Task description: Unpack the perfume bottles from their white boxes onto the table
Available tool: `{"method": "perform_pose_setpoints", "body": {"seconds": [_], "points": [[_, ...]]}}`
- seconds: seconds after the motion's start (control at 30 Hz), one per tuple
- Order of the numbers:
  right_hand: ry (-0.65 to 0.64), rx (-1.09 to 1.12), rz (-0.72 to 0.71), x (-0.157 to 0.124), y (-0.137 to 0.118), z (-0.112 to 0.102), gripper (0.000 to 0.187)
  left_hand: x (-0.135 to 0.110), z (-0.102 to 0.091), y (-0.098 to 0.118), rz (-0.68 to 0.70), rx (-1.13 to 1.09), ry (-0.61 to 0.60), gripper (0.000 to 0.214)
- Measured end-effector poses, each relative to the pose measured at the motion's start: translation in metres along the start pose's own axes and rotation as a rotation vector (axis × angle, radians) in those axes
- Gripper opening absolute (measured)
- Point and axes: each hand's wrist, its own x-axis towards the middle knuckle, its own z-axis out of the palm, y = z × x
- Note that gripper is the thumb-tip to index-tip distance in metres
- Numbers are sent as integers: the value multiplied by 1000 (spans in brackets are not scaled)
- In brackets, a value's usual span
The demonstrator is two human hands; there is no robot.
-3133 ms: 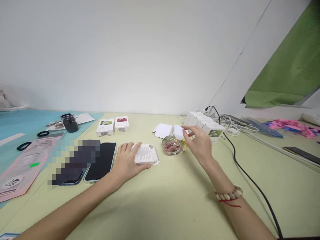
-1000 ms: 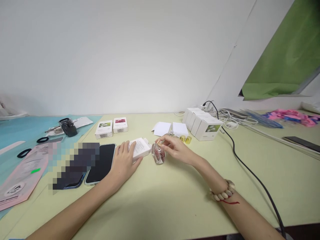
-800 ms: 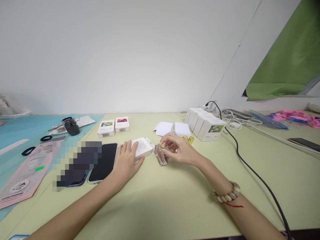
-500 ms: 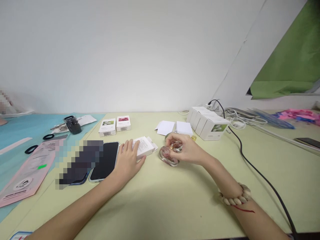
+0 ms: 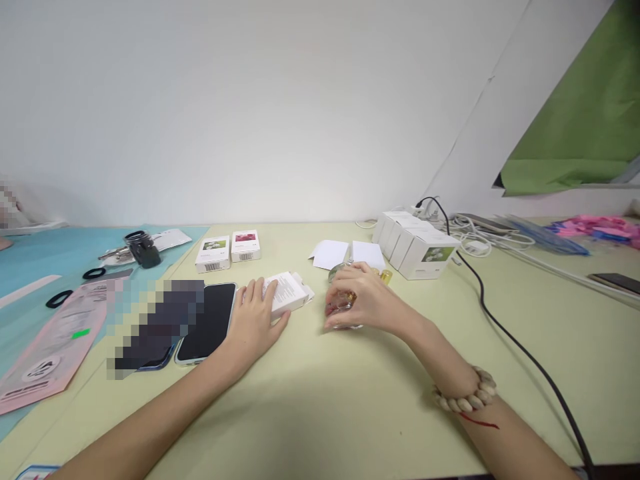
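My left hand (image 5: 256, 315) lies over a small white box (image 5: 289, 293) on the table, its fingers across the top and the thumb along the near side. The box's right end flap stands out. My right hand (image 5: 361, 297) is curled around a clear, rounded glass-like item (image 5: 341, 303) with reddish and gold parts; much of it is hidden by the fingers. Close behind this hand are a greenish clear round item (image 5: 336, 272) and a small gold piece (image 5: 386, 276).
Two printed white boxes (image 5: 213, 255) stand at the back left. Folded white cards (image 5: 331, 254) and a row of white boxes (image 5: 429, 255) are behind my right hand. A phone (image 5: 207, 323) lies by my left hand. A black cable (image 5: 505, 328) runs down the right side.
My right hand's fingers have closed further over the clear item, which has turned and is now mostly covered. More of the gold piece behind shows. My left hand stays on the box.
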Motion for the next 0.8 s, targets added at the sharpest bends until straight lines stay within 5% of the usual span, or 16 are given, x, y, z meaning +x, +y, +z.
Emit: {"method": "perform_pose_setpoints", "body": {"seconds": [0.3,0.53,0.8], "points": [[-23,-63,28,-2,4,-7,35,1,-1,1,-8,1,-7,47],[84,-319,74,-7,12,-6,91,0,-1,0,-1,-8,-1,46],[39,-363,224,-13,20,-4,99,0,-1,0,-4,-26,7,46]]}}
